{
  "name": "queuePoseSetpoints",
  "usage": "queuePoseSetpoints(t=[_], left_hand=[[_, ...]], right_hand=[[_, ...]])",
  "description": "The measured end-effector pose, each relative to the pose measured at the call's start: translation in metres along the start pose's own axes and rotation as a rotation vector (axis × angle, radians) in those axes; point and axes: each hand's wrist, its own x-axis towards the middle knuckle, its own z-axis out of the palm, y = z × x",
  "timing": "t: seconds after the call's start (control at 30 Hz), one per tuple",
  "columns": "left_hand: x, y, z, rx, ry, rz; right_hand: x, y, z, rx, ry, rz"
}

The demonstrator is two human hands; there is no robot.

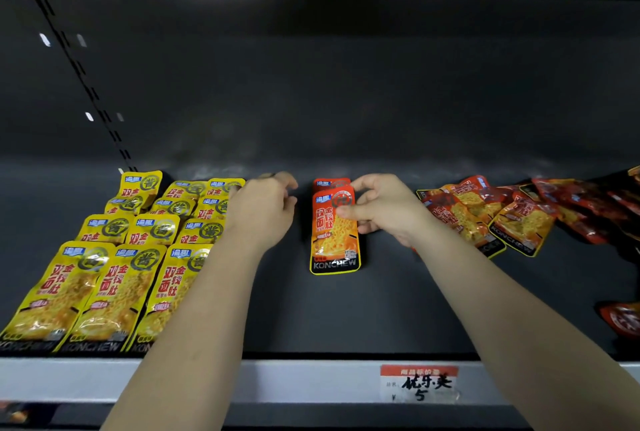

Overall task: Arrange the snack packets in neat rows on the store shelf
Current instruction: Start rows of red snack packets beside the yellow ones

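Orange packet (335,233) in pinch of right hand (384,209), between yellow rows (104,278), red heap (502,219); left hand (266,212) seemingly slack.

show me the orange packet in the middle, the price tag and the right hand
orange packet (334,243): head view, its printed front
price tag (419,385): head view, its handwritten middle
right hand (384,209): head view, middle of the hand

We reach both forearms forward; our left hand (265,212) hangs loosely curled, our right hand (384,211) pinches the orange packet (334,240).
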Motion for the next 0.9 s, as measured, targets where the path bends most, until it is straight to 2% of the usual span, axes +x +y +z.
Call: queuePoseSetpoints(t=[0.13,0.33,0.67,0.9], left_hand=[[0.0004,-0.0014,0.0013,0.003,0.012,0.002],[0.0007,-0.0015,0.0041,0.045,0.013,0.002],[0.0006,0.0009,0.005,0.043,0.005,0.003],[-0.0006,0.0027,0.0037,0.032,-0.004,-0.005]], right_hand=[[0.0003,0.0005,0.0033,-0.047,0.015,-0.006],[-0.0003,-0.0002,0.0059,-0.273,0.082,-0.087],[-0.0046,-0.004,0.0045,-0.518,0.108,-0.067],[-0.0056,-0.0052,0.0039,-0.478,0.129,-0.036]])
